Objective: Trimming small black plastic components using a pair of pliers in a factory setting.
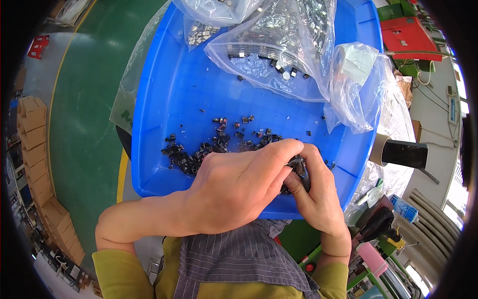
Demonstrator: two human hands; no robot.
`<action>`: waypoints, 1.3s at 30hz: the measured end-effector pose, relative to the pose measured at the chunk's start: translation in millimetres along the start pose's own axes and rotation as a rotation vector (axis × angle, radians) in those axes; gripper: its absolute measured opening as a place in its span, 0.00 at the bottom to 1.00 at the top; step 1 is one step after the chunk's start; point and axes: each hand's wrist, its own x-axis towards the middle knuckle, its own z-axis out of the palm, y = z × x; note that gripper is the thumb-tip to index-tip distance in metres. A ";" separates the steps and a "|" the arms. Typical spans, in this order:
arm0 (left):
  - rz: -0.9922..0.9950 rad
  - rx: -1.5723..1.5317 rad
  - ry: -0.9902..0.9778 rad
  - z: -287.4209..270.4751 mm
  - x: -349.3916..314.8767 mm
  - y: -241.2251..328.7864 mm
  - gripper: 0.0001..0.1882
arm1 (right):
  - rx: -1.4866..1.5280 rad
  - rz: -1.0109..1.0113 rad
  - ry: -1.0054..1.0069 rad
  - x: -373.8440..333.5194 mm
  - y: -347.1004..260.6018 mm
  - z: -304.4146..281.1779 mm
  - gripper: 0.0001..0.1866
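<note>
Over the near edge of a blue plastic tray, my two hands come together. My left hand (239, 182) is closed, thumb and fingers pinched at a small black part (298, 165); what its fingertips grip is mostly hidden. My right hand (321, 197) curls round a dark, smooth-sided object (305, 182) beside that part, thumb pressed against it; its kind is not clear. Under and left of my hands lies a pile of small black pieces (186, 158), some with shiny metal bits. More loose pieces (245, 119) are scattered farther back.
The blue tray (141, 124) holds clear plastic bags (279, 45) of small metal and black parts at its far side. A crumpled clear bag (356, 89) hangs over its right rim. A phone-like black device (404, 154) stands right. Cardboard boxes (37, 134) line the left.
</note>
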 end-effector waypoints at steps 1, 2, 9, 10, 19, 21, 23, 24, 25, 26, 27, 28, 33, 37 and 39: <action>0.004 -0.002 0.005 0.2 0.4 0.0 0.19 | 0.002 0.000 0.000 -0.2 -0.5 0.0 0.19; 0.008 -0.004 0.011 0.1 0.7 0.0 0.19 | 0.002 0.004 -0.003 -0.3 -0.9 -0.1 0.19; 0.017 -0.013 0.013 0.1 2.1 0.6 0.19 | 0.007 -0.021 0.003 -0.6 0.8 0.3 0.19; 0.017 -0.010 0.013 0.1 2.1 0.6 0.19 | 0.008 -0.020 0.003 -0.6 1.1 0.5 0.19; 0.023 -0.014 0.008 1.1 1.6 -0.3 0.20 | 0.013 -0.041 0.013 -0.9 1.7 0.7 0.19; 0.026 -0.015 0.009 1.2 1.6 -0.2 0.20 | -0.006 -0.058 0.008 -0.9 2.5 0.1 0.19; 0.021 -0.012 0.008 1.3 1.9 -0.1 0.20 | -0.005 -0.054 0.014 -1.2 2.4 0.2 0.19; 0.021 -0.011 0.008 1.4 1.8 -0.1 0.20 | -0.004 -0.052 0.018 -1.3 2.3 0.3 0.19; 0.021 -0.019 0.011 1.8 1.7 -0.3 0.19 | -0.003 -0.053 0.018 -1.3 2.4 0.4 0.19; 0.021 -0.026 0.015 2.0 1.6 -0.4 0.19 | -0.005 -0.056 0.018 -1.2 2.5 0.4 0.19; 0.021 -0.026 0.015 2.0 1.6 -0.3 0.19 | -0.008 -0.059 0.019 -1.1 2.6 0.3 0.19; 0.022 -0.021 0.014 1.8 1.5 -0.2 0.19 | -0.008 -0.059 0.019 -1.0 2.6 0.5 0.19; 0.024 -0.022 0.012 2.5 1.1 -0.5 0.19 | -0.012 -0.067 0.027 -1.0 2.6 0.5 0.19; 0.026 -0.024 0.016 3.3 0.6 -1.4 0.19 | -0.028 -0.081 0.036 -0.7 3.1 0.8 0.18; 0.025 -0.025 0.018 3.5 1.1 -0.9 0.19 | -0.060 -0.055 0.034 -1.8 2.9 0.5 0.16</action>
